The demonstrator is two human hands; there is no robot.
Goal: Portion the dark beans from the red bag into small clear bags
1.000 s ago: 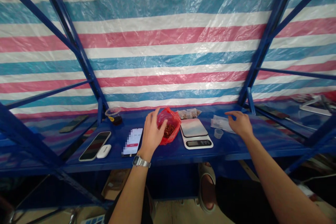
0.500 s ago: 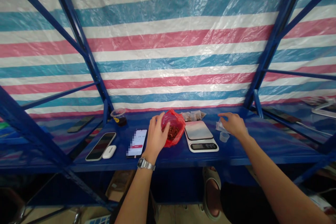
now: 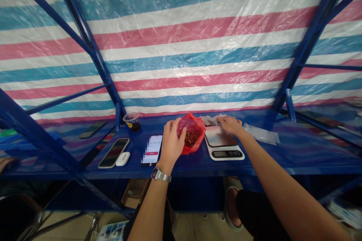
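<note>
My left hand [image 3: 173,141] is curled round the left side of an open red plastic bag [image 3: 198,135], thumb over its rim. Inside the bag lie small reddish-brown dried pieces [image 3: 191,138]. My right hand [image 3: 230,124] is over the back of a white kitchen scale [image 3: 226,154], its fingers closed at a small clear plastic bag [image 3: 221,117]. Beside those fingertips sits a filled clear packet [image 3: 208,121]. The scale's metal plate [image 3: 219,138] carries nothing visible. Flat clear bags [image 3: 263,134] lie right of my right wrist.
A phone with a timer on screen [image 3: 152,148] lies left of my left hand. Farther left are a dark phone [image 3: 114,153], a white earbud case [image 3: 123,159] and a lidded cup of dark liquid [image 3: 132,123]. Blue frame posts [image 3: 301,52] flank the blue tabletop [image 3: 285,158].
My right hand has moved left from the flat bags to the packets behind the scale. The small clear cup is out of sight now. My left hand stays on the red bag; the view has shifted slightly.
</note>
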